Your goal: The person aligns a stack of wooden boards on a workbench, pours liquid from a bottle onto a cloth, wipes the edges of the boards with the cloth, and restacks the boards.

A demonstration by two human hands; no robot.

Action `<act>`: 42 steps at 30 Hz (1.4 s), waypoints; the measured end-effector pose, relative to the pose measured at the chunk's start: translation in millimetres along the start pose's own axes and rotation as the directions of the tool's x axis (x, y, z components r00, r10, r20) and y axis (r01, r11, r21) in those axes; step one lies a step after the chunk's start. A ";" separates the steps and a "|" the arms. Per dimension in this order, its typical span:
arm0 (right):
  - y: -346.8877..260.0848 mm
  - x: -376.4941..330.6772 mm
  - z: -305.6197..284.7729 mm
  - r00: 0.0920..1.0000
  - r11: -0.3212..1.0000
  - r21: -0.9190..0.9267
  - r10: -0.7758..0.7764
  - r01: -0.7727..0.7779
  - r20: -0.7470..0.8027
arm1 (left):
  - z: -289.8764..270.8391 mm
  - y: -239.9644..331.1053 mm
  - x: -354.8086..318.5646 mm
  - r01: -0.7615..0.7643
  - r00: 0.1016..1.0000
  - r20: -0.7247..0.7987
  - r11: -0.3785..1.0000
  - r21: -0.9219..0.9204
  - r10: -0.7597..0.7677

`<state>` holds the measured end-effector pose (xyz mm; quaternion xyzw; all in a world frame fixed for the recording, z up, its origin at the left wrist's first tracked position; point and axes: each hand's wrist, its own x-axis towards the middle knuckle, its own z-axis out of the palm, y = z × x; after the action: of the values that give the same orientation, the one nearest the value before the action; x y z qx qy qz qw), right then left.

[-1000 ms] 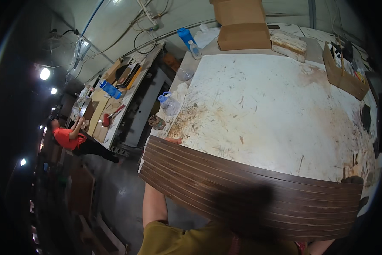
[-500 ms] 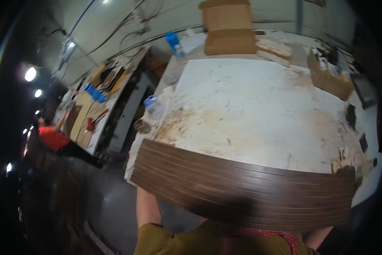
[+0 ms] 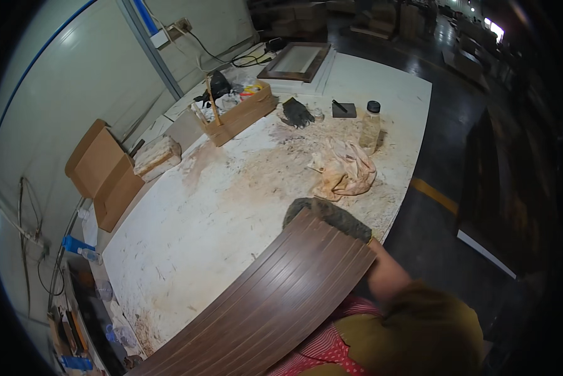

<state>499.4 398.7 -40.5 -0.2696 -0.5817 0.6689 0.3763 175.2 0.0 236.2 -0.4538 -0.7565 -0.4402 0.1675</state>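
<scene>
A long dark brown wood-grain panel [image 3: 275,291] with thin lengthwise lines slants from the lower left toward the middle of the view. My right hand [image 3: 335,219], in a dark grey work glove, is closed over the panel's right end, its fingers partly hidden behind the edge. The panel is over the near side of a stained white worktable [image 3: 187,257]. Just beyond my right hand lies a crumpled, stained cloth [image 3: 344,170]. My left hand is out of view; the panel's other end runs out at the lower edge.
Beyond the cloth stand a capped bottle [image 3: 370,128], a small dark block [image 3: 344,110] and a dark glove [image 3: 297,113]. A cardboard tray of supplies [image 3: 241,116], an open cardboard box [image 3: 109,178] and a framed panel [image 3: 294,61] line the far side. Dark boards [image 3: 507,207] stand right of the table.
My view has swung to the right. The panel, which lay crosswise in view, now slants up to the right. My right gloved hand shows more plainly; the left forearm has left the view.
</scene>
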 end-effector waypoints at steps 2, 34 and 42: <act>17.6 2.9 -2.5 1.000 0.999 0.035 -0.009 0.009 0.005 | 56.5 52.5 -6.0 -0.191 0.906 0.405 0.972 0.134 0.122; -158.6 29.3 -109.9 0.935 0.908 0.355 -0.094 0.221 -0.342 | 91.9 47.4 -28.9 -0.181 0.764 0.638 0.916 0.357 -0.098; -61.7 -4.7 -154.3 0.910 0.811 -0.466 0.182 -0.353 -0.373 | 95.1 51.1 -22.6 -0.188 0.747 0.661 0.930 0.315 -0.073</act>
<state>637.0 486.2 -7.7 -0.5436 -0.6302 0.4807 0.2761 243.7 75.9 194.8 -0.5648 -0.8192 -0.0981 -0.0175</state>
